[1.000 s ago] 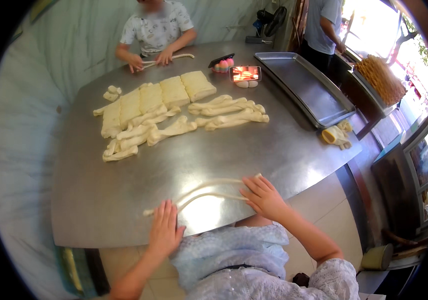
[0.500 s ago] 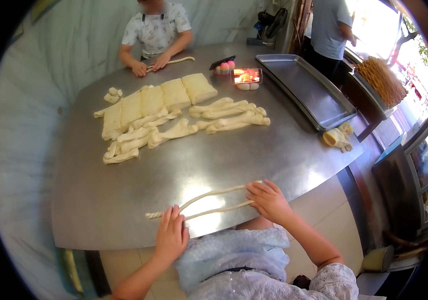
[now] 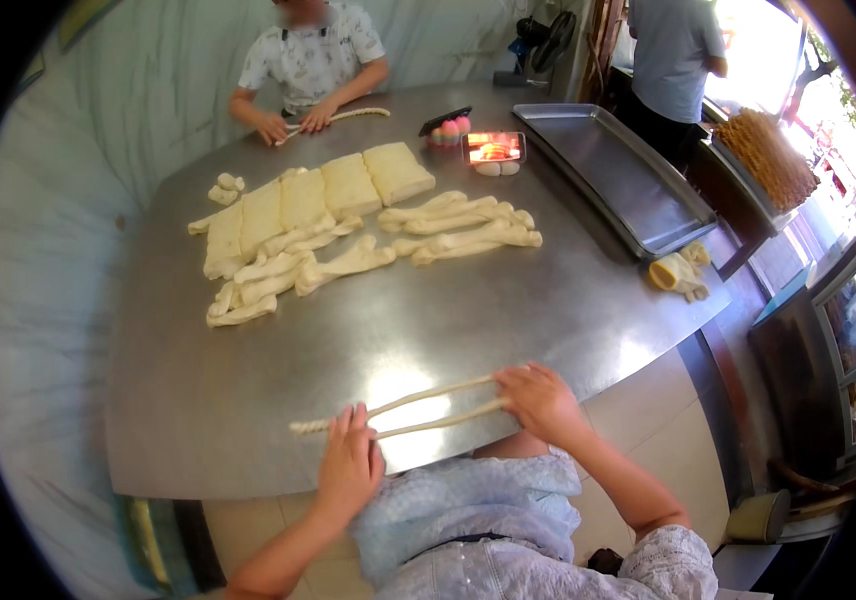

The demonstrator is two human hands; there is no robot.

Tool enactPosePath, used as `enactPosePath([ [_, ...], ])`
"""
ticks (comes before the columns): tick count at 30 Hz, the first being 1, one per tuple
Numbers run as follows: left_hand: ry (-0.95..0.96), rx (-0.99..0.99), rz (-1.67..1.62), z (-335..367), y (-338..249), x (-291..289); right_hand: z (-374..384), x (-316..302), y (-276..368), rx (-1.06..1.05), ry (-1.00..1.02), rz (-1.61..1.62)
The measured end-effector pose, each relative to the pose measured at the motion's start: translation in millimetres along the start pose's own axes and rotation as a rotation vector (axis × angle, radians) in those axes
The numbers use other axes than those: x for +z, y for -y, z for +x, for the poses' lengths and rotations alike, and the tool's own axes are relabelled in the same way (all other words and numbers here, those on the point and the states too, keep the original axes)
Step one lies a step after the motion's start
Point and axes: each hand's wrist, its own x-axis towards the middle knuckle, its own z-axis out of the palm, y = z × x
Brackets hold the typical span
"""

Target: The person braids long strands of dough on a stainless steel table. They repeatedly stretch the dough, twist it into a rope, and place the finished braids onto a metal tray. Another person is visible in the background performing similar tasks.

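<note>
Near the front edge of the steel table (image 3: 278, 365), a thin dough rope (image 3: 432, 392) lies doubled into two long strands, joined in a short twist at its left end. My left hand (image 3: 352, 462) rests over the strands just right of the twist, its fingers closed onto the dough. At the other end my right hand (image 3: 542, 402) curls its fingers over both strands and hides their ends. Between my hands the strands run apart, one behind the other.
Beyond lie thick twisted dough pieces (image 3: 348, 267) and a scored dough slab (image 3: 298, 203). A lit phone (image 3: 494, 147) stands near a metal tray (image 3: 613, 170); crumpled gloves (image 3: 681, 272) lie beside it. Across the table a co-worker's hands (image 3: 293, 122) handle another dough rope. Another person (image 3: 670, 60) stands behind.
My right hand's fingers have gone from stretched out to curled over the strands. The far strand between my hands has straightened. My left hand has shifted slightly right.
</note>
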Motion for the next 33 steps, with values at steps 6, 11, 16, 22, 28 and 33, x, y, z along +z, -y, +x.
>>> enactPosePath([
  [6,-0.123,0.087,0.181,97,28,9,60,7,-10,0.242,-0.099,-0.035],
  [11,0.059,0.118,-0.002,3,-15,0,9,-2,8,-0.179,-0.153,-0.138],
  [16,-0.128,-0.099,-0.12,53,-4,17,19,0,-22,0.22,0.045,0.107],
  [22,0.102,0.217,0.282,82,2,10,39,18,-10,0.017,-0.267,-0.205],
  [28,0.019,0.045,-0.058,23,-22,11,-1,2,-7,0.105,-0.001,0.027],
  [33,-0.1,0.098,0.135,115,12,24,65,8,-14,0.297,-0.109,-0.015],
])
